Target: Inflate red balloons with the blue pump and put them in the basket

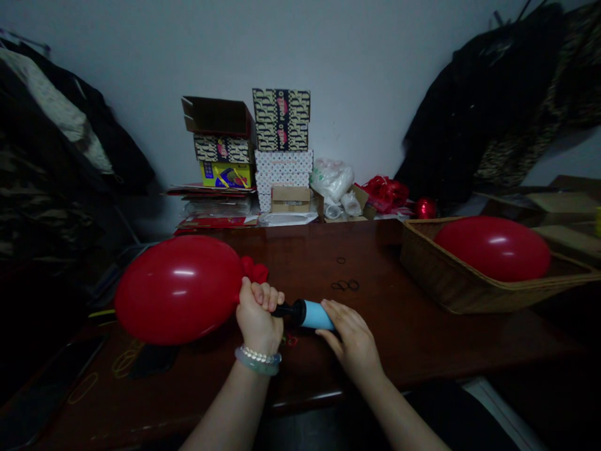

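Note:
A large inflated red balloon (178, 290) lies to the left of my left hand (259, 311), whose fingers are wrapped round its neck and the black nozzle end of a hand pump. My right hand (351, 341) is closed round the light blue barrel of the pump (315, 315), thumb below and fingers on top. Small red balloon material (255, 269) shows just behind my left hand. Another inflated red balloon (493, 248) rests in a wicker basket (446, 282) at the right.
Black bands (346, 285) and yellow bands (124, 363) lie on the brown table (375, 269). Stacked boxes (283, 169), plastic bags (332, 180) and red ribbon (385, 193) line the back edge by the wall. A dark flat object (51, 388) is at the left; coats hang on both sides.

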The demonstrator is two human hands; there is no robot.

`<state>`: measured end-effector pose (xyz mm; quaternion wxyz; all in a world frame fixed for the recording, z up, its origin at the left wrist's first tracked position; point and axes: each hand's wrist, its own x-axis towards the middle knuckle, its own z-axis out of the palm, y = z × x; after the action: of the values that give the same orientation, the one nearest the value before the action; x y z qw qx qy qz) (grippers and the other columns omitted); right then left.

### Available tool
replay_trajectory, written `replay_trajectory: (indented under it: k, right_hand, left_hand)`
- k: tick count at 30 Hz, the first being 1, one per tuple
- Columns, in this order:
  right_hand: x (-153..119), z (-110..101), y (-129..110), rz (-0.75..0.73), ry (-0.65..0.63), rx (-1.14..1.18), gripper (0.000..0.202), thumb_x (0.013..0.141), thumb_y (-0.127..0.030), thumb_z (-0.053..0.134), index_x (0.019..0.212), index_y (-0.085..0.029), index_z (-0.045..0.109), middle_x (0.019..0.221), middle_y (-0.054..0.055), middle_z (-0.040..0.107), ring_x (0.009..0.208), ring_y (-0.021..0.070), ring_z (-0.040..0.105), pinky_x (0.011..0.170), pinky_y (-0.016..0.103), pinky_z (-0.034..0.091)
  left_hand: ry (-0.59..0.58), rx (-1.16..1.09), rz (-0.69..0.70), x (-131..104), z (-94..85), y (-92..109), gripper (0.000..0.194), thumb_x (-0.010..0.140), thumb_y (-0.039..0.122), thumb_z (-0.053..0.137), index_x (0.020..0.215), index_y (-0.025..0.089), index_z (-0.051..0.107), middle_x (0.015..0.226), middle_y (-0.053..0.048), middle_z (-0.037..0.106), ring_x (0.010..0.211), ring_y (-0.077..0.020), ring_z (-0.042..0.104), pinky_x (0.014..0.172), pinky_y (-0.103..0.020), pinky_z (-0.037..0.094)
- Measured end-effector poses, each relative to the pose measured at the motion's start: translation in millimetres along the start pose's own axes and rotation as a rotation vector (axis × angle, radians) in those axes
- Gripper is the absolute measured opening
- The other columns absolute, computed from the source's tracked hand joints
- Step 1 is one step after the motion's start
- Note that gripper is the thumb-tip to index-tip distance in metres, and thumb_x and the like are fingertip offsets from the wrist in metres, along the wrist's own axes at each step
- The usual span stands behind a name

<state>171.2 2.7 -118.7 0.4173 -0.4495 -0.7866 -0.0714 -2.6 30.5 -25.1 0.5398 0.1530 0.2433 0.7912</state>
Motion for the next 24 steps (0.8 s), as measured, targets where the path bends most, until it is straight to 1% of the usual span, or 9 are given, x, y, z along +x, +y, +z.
replay_trajectory:
  k: [3,7,14,17,24]
  right_hand:
    - [2.6,-2.4,1.6,0.003,-0.024,0.007,0.051,0.088,-0.033,0.059,0.135,-0.021,0.046,0.127,0.009,0.061,0.118,0.0237,0.056,0.098,0.041,0.048]
    - [6.3,-6.0,4.7,0.003,-0.02,0.008,0.05,0.088,-0.034,0.059,0.134,-0.02,0.047,0.127,0.009,0.061,0.119,0.023,0.055,0.099,0.041,0.048]
    - [7.9,-12.7,21.6,0.004,-0.002,-0.028,0.05,0.087,-0.033,0.059,0.135,-0.022,0.047,0.128,0.008,0.06,0.12,0.024,0.055,0.101,0.044,0.046]
    - [7.8,-14.6,23.2,-0.005,0.009,-0.023,0.05,0.087,-0.032,0.06,0.135,-0.022,0.048,0.127,0.008,0.061,0.12,0.0237,0.055,0.1,0.044,0.047]
    - [6.4,-17.1,20.6,-0.017,0.045,-0.013,0.049,0.088,-0.029,0.06,0.135,-0.022,0.047,0.126,0.008,0.061,0.118,0.0237,0.056,0.099,0.043,0.048]
  left_hand:
    - [-0.003,-0.004,-0.005,2.5,2.3,4.8,0.047,0.086,0.031,0.054,0.052,0.019,0.024,0.04,0.008,0.023,0.034,-0.0058,0.024,0.042,-0.023,0.029]
    - [-0.002,-0.009,0.003,7.9,5.2,15.8,0.047,0.088,0.032,0.051,0.051,0.019,0.024,0.039,0.008,0.023,0.033,-0.0061,0.022,0.041,-0.023,0.028]
    - [0.001,-0.058,0.033,18.5,2.4,36.5,0.047,0.09,0.029,0.045,0.051,0.018,0.023,0.037,0.007,0.022,0.033,-0.0065,0.022,0.041,-0.023,0.029]
    - [0.009,-0.062,0.036,18.4,2.5,38.2,0.047,0.09,0.029,0.045,0.051,0.018,0.023,0.038,0.007,0.022,0.033,-0.0064,0.023,0.041,-0.023,0.028]
    - [-0.004,-0.077,0.024,15.3,4.7,33.1,0.047,0.089,0.031,0.048,0.052,0.019,0.023,0.039,0.008,0.022,0.033,-0.0058,0.023,0.041,-0.023,0.028]
